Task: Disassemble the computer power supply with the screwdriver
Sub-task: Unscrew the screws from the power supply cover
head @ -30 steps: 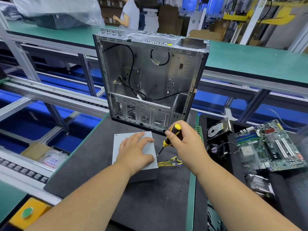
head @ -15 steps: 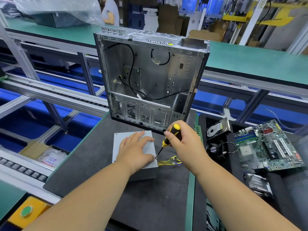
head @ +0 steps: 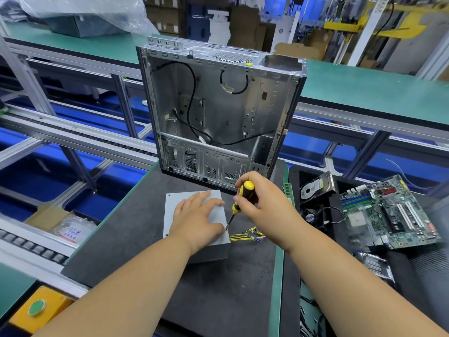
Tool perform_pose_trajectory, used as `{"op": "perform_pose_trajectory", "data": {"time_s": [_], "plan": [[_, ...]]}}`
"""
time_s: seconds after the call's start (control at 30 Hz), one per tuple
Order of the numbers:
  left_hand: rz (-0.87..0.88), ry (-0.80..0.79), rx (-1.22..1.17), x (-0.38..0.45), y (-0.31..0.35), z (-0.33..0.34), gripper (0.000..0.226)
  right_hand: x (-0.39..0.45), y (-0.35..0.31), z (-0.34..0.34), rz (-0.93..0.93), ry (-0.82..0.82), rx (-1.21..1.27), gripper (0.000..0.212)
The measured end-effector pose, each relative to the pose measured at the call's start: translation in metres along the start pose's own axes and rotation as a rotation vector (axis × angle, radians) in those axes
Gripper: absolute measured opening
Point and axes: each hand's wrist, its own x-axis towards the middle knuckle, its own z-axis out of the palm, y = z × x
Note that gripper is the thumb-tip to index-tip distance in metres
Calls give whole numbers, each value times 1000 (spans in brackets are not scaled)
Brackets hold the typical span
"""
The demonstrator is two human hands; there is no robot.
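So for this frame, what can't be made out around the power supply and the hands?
- Head view: the screw under the screwdriver tip is too small to tell whether it is seated or loose.
- Much of the power supply lid lies hidden beneath the left hand.
- The right hand covers most of the handle, so its grip is only partly visible.
- The label on the hard drive is too small to read.

Left hand (head: 198, 220) presses flat on the power supply (head: 175, 203); right hand (head: 264, 205) grips the screwdriver (head: 239, 203), tip at its near-right corner.
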Motion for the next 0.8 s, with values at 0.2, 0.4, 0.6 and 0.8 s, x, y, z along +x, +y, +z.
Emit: {"op": "perform_pose_trajectory", "data": {"time_s": [0.2,0.4,0.6,0.8], "plan": [[4,4,-8,0,0,0,59,0,-3,-2,4,-19,-1,20],[14,7,-4,0,-2,1,59,1,-14,-8,28,-114,24,37],[10,0,11,1,-2,2,61,6,-25,-12,35,-140,-84,40],[9,-3,25,2,-3,2,60,7,-25,-10,59,-149,-83,28]]}}
